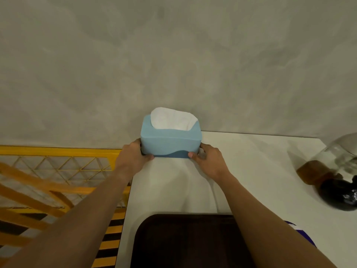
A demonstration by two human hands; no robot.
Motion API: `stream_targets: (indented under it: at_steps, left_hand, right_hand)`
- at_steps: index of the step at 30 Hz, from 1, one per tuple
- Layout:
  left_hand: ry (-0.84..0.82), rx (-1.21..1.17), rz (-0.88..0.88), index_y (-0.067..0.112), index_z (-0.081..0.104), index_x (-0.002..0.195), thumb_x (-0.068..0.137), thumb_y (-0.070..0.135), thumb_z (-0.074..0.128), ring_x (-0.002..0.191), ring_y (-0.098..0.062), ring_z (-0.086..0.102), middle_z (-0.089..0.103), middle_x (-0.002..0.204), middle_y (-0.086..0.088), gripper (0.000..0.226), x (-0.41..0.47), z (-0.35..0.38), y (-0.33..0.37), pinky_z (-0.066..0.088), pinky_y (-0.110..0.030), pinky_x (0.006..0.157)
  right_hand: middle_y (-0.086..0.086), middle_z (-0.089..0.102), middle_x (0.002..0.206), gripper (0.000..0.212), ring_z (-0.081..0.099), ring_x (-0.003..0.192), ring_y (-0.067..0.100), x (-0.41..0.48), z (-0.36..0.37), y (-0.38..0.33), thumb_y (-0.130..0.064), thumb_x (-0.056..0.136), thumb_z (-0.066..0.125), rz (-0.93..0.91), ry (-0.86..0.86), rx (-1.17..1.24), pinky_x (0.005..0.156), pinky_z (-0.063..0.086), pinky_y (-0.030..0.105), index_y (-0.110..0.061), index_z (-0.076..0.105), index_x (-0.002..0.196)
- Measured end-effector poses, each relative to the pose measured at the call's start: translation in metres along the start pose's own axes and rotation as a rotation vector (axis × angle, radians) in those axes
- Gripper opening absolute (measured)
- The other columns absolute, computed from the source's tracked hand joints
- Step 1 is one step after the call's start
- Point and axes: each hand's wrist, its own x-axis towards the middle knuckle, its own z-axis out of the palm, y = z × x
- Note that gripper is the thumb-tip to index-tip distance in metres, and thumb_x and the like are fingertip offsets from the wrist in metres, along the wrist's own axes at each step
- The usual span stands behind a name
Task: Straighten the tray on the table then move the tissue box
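Note:
A light blue tissue box with a darker blue base and a white tissue sticking out of its top stands at the far left corner of the white table, close to the grey wall. My left hand grips its left end and my right hand grips its right end, thumbs on the front lower edge. A dark brown tray with rounded corners lies at the near edge of the table, between my forearms, its sides roughly parallel to the table edges.
A clear glass jar with a brown lid lies on its side at the right, next to a dark round object. Yellow mesh racks and yellow-black striped flooring lie left of the table. The grey wall fills the back.

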Motion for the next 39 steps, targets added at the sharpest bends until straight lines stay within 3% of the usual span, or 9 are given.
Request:
stream_targets:
  at_steps: [6, 10, 14, 21, 29, 35, 39]
  left_hand:
    - [0.012, -0.028, 0.014, 0.006, 0.064, 0.118, 0.08, 0.026, 0.082, 0.093, -0.034, 0.063, 0.073, 0.108, -0.014, 0.046, 0.013, -0.001, -0.004, 0.045, -0.034, 0.07]
    - [0.023, -0.027, 0.006, 0.003, 0.065, 0.117, 0.083, 0.025, 0.08, 0.085, -0.028, 0.058, 0.072, 0.11, -0.016, 0.044, 0.016, -0.002, -0.005, 0.045, -0.034, 0.07]
    - [0.005, -0.024, 0.012, 0.005, 0.064, 0.121, 0.083, 0.027, 0.08, 0.1, -0.035, 0.063, 0.072, 0.114, -0.016, 0.046, 0.019, -0.002, -0.004, 0.052, -0.039, 0.079]
    - [0.006, -0.033, -0.004, 0.006, 0.064, 0.124, 0.082, 0.029, 0.081, 0.105, -0.035, 0.064, 0.07, 0.118, -0.016, 0.051, 0.022, -0.002, -0.005, 0.054, -0.041, 0.085]
    - [0.054, -0.049, 0.018, 0.002, 0.064, 0.118, 0.083, 0.025, 0.08, 0.099, -0.035, 0.067, 0.073, 0.114, -0.016, 0.045, 0.019, 0.003, -0.009, 0.045, -0.031, 0.074]
    - [0.074, -0.048, 0.015, 0.003, 0.065, 0.11, 0.082, 0.023, 0.081, 0.079, -0.022, 0.057, 0.073, 0.103, -0.014, 0.037, 0.02, 0.007, -0.011, 0.041, -0.028, 0.067]
    - [0.016, -0.043, 0.006, 0.002, 0.056, 0.118, 0.086, 0.023, 0.077, 0.09, -0.035, 0.065, 0.071, 0.108, -0.018, 0.044, 0.017, 0.007, -0.006, 0.043, -0.032, 0.068]
  right_hand:
    - [0.004, 0.066, 0.119, 0.047, 0.053, 0.11, 0.033, 0.012, 0.011, -0.003, -0.056, 0.096, 0.054, 0.018, 0.0, -0.09, 0.09, 0.048, 0.05, -0.021, 0.056, 0.128]
    - [0.004, 0.065, 0.121, 0.046, 0.05, 0.113, 0.033, 0.018, 0.016, -0.004, -0.055, 0.097, 0.053, 0.027, -0.004, -0.109, 0.09, 0.045, 0.049, -0.022, 0.054, 0.129]
    - [0.006, 0.064, 0.124, 0.047, 0.048, 0.116, 0.032, 0.02, 0.017, -0.004, -0.054, 0.099, 0.051, 0.051, 0.01, -0.106, 0.093, 0.045, 0.051, -0.02, 0.053, 0.131]
    - [0.006, 0.064, 0.125, 0.05, 0.049, 0.115, 0.031, 0.021, 0.019, -0.002, -0.057, 0.099, 0.049, 0.039, 0.031, -0.116, 0.091, 0.046, 0.048, -0.02, 0.053, 0.132]
    - [0.003, 0.064, 0.126, 0.048, 0.05, 0.116, 0.03, 0.019, 0.022, -0.002, -0.057, 0.099, 0.048, 0.046, 0.043, -0.106, 0.094, 0.046, 0.049, -0.023, 0.052, 0.132]
    - [0.002, 0.064, 0.125, 0.049, 0.05, 0.115, 0.029, 0.018, 0.022, -0.003, -0.058, 0.099, 0.047, 0.035, 0.05, -0.13, 0.09, 0.044, 0.046, -0.024, 0.051, 0.133]
    - [0.005, 0.064, 0.121, 0.047, 0.052, 0.114, 0.032, 0.019, 0.012, -0.009, -0.054, 0.097, 0.054, 0.057, -0.017, -0.093, 0.092, 0.046, 0.046, -0.02, 0.054, 0.13]
